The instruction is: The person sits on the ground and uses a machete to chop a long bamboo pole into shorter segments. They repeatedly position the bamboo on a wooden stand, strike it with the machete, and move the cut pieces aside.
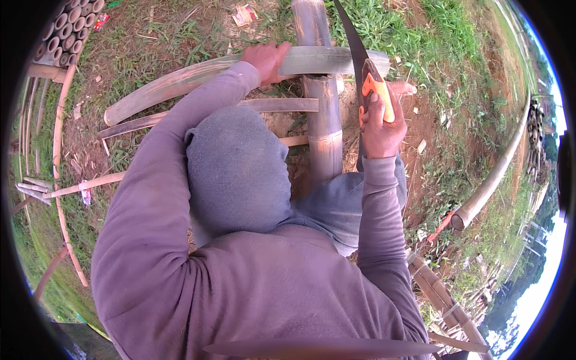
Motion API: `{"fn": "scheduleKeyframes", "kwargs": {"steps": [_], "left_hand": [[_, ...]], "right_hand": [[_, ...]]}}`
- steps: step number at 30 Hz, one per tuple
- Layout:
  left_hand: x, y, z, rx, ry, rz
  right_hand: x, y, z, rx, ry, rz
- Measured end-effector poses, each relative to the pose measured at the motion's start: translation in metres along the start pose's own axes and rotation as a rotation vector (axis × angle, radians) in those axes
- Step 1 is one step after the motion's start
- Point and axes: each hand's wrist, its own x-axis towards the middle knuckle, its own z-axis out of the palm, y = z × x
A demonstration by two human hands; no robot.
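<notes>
Bent knee [237, 171] nearest. Right hand [384, 133] clenched around orange-handled saw [371, 83], blade pointing away, overlapping bamboo length [324, 60] near right end; contact unclear. Left hand [266, 63] grasping same length, which lies across thick bamboo pole [324, 117]. Beyond: grass [447, 36], bamboo stack [69, 30] upper left.

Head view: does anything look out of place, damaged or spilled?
Litter looks out of place: a pale-and-red wrapper lies on the ground beyond the left hand, and a red packet near the stacked bamboo, both odd amid grass and bamboo. No spill shows. The saw in the right hand shows no obvious damage.
</notes>
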Motion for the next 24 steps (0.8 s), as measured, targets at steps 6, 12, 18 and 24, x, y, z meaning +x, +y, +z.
{"fn": "scheduleKeyframes", "kwargs": {"steps": [6, 12, 18, 24], "left_hand": [[-0.008, -0.007, -0.001, 0.001, 0.038, -0.003], [-0.004, -0.006, 0.009, 0.030, 0.011, 0.005], [-0.002, 0.000, -0.015, -0.004, -0.086, -0.017], [0.011, -0.021, -0.005, -0.034, -0.112, 0.011]], "right_hand": [[-0.122, -0.022, -0.070, -0.037, -0.004, 0.021], [-0.077, 0.011, -0.037, 0.175, 0.011, 0.010], [-0.013, 0.013, -0.001, 0.033, 0.032, -0.012], [-0.132, -0.005, -0.071, 0.153, 0.006, 0.103]]}}
